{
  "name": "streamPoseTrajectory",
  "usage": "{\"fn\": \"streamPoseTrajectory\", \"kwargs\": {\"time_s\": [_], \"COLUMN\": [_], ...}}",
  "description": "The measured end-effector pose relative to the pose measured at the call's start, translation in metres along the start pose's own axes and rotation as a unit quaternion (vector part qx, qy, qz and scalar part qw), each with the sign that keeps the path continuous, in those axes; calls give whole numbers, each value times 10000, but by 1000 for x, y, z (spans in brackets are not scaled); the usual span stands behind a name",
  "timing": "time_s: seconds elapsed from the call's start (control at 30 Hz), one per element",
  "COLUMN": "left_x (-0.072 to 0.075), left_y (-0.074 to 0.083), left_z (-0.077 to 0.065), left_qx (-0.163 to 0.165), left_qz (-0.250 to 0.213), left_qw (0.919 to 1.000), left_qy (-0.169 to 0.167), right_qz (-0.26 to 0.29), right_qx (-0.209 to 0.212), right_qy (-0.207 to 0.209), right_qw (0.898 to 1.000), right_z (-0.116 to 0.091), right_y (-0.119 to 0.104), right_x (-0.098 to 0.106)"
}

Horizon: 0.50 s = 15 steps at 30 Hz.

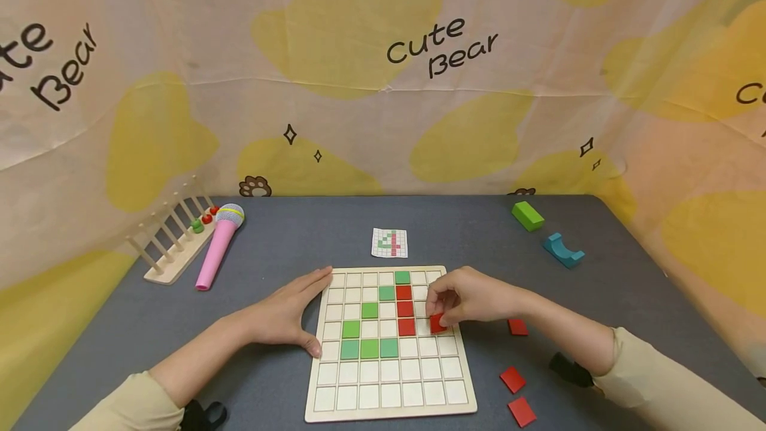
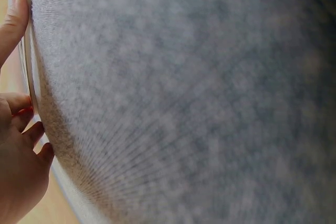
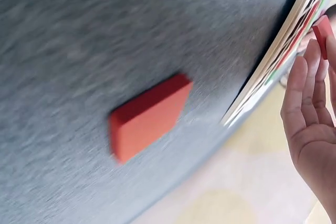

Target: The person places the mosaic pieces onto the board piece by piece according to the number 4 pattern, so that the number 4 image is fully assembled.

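Observation:
A square wooden grid board (image 1: 391,413) lies on the dark table. Several green tiles (image 1: 370,348) sit in its cells, along with three red tiles (image 1: 405,309) in one column. My left hand (image 1: 278,314) rests at the board's left edge, thumb and fingers spread apart. Between thumb and fingers my right hand (image 1: 479,294) pinches a red tile (image 1: 437,324) over the right part of the grid, right of the red column. The right wrist view also shows this pinched tile (image 3: 322,32), held by its edges and tilted.
Loose red tiles (image 1: 512,379) lie right of the board. Behind it is a small card (image 1: 389,243) printed with a coloured grid. A pink toy microphone (image 1: 217,251) and a pegged wooden rack (image 1: 164,274) lie back left; a green block (image 1: 528,216) and a blue arch (image 1: 562,251) back right.

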State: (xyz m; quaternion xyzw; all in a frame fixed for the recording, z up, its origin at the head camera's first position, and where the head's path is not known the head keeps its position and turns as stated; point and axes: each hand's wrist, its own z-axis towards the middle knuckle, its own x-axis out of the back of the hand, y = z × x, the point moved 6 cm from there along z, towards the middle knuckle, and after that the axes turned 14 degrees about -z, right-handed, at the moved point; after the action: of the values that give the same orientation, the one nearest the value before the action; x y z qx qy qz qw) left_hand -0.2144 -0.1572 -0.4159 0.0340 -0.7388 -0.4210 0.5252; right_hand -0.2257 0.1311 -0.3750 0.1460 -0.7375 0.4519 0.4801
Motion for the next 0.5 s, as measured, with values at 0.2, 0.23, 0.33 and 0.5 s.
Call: {"fn": "streamPoseTrajectory", "kwargs": {"time_s": [0.2,0.23,0.33,0.5], "left_x": [-1,-1,-1,-1], "left_y": [-2,-2,-2,-2], "left_z": [2,2,2,1], "left_qx": [62,67,83,83], "left_qz": [-12,-13,-19,-12], "left_qw": [10000,10000,10000,10000], "left_qy": [-26,-27,-34,-30], "right_qz": [117,128,148,224], "right_qx": [13,13,-13,-90], "right_qy": [90,114,162,199], "right_qw": [9999,9999,9998,9995], "right_z": [11,12,16,20], "right_y": [-12,-13,-18,-24], "right_x": [-7,-8,-11,-15]}}
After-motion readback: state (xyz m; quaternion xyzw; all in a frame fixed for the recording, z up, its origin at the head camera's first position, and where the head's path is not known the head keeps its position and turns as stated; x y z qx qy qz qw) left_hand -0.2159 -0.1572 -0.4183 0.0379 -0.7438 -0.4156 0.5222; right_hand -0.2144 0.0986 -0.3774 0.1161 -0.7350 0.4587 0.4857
